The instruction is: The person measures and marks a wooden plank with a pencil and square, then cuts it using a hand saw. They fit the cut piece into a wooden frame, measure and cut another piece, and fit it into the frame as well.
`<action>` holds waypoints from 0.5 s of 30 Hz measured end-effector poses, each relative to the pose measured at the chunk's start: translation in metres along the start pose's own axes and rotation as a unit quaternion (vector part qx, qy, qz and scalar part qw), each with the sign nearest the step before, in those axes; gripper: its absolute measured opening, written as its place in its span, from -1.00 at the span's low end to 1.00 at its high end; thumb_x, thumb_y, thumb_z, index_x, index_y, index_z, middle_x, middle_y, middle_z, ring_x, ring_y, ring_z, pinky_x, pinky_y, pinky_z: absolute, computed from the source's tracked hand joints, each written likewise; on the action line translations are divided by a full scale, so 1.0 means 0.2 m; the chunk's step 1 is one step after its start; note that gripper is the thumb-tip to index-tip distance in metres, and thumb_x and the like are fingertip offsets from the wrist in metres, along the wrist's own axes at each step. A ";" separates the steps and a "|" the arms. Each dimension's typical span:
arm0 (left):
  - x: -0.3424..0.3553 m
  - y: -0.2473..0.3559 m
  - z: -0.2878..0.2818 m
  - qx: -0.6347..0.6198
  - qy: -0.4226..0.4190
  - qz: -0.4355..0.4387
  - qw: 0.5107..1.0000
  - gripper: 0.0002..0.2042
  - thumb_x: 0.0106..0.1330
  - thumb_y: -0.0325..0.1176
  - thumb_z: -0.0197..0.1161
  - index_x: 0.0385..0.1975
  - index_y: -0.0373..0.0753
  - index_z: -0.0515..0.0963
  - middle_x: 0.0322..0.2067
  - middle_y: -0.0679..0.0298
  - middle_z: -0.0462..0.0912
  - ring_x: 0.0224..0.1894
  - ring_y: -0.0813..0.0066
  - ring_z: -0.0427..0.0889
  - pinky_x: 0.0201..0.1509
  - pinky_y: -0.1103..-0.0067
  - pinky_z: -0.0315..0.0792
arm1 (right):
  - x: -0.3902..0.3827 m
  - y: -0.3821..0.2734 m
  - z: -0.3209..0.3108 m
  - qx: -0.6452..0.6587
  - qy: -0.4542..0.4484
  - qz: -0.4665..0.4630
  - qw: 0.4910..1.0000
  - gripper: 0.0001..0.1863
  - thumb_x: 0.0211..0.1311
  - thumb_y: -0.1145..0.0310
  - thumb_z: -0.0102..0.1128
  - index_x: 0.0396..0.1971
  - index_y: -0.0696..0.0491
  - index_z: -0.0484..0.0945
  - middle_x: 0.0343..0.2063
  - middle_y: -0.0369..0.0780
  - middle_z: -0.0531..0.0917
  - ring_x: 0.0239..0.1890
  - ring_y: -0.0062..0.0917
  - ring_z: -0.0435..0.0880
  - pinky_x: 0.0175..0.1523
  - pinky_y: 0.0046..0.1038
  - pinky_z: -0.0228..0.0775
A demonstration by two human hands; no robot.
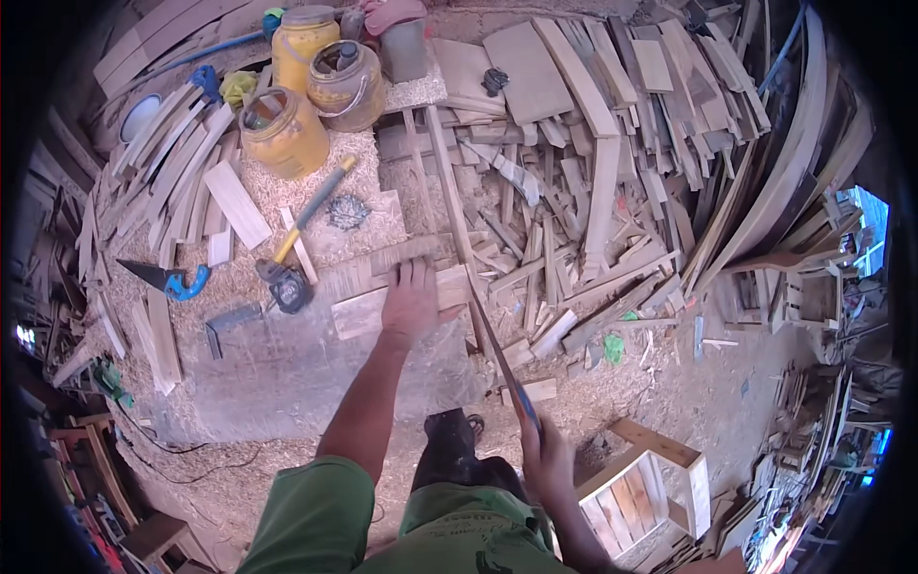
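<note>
My left hand (411, 298) lies across a short pale wooden board (359, 316) at the edge of the workbench (258, 383). Its fingers reach over the board's far side and hold it down. In my right hand (548, 457) is a handsaw (497, 352) with a blue handle. The saw's blade slants up and away to the board's right end; whether the teeth are in the wood cannot be made out. Left of the board lie a hammer (314, 212) with a yellow and grey handle, a dark metal square (232, 327) and another saw (172, 279) with a blue handle.
Yellow plastic tubs (285, 143) stand on the sawdust-covered far side of the bench. Wood strips (182, 158) are heaped at the left, and offcuts (550, 210) pile up beyond the saw. A wooden frame with slats (626, 502) stands on the floor near my right arm.
</note>
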State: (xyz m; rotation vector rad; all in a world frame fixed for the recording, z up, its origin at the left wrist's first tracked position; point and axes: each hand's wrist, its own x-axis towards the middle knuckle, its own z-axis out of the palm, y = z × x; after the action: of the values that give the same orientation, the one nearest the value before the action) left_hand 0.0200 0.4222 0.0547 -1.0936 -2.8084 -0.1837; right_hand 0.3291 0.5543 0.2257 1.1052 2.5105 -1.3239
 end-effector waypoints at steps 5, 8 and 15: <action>0.02 0.03 0.02 -0.018 -0.060 -0.008 0.998 0.19 0.25 0.53 0.36 0.56 -0.51 0.34 0.41 -0.11 0.44 0.46 -0.10 0.36 0.62 0.02 0.19 | 0.74 -0.18 0.27 -0.011 0.034 -0.107 0.994 -0.50 0.73 -0.01 0.12 -0.18 0.20 0.65 -0.38 0.21 0.74 -0.18 0.27 0.76 -0.16 0.16 0.53; 0.00 -0.03 0.02 0.001 -0.084 -0.021 0.996 0.20 0.24 0.51 0.39 0.58 -0.51 0.32 0.43 -0.09 0.42 0.49 -0.08 0.32 0.64 0.01 0.17 | 0.49 -0.16 0.19 0.026 0.015 -0.087 0.996 -0.53 0.70 0.01 0.17 -0.16 0.20 0.65 -0.39 0.18 0.74 -0.20 0.25 0.78 -0.15 0.12 0.56; 0.04 0.02 0.00 -0.024 -0.088 -0.021 0.996 0.20 0.23 0.47 0.43 0.58 -0.52 0.29 0.39 -0.06 0.44 0.46 -0.06 0.34 0.63 0.00 0.16 | 0.00 -0.01 -0.01 -0.009 0.004 0.001 1.000 -0.66 0.66 0.11 0.25 -0.07 0.13 0.70 -0.42 0.14 0.75 -0.32 0.21 0.81 -0.19 0.08 0.62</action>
State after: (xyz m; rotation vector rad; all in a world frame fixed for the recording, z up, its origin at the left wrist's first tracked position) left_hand 0.0165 0.4294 0.0566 -1.1122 -2.9987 -0.1669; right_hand 0.3293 0.5548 0.2283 1.1129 2.5212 -1.2947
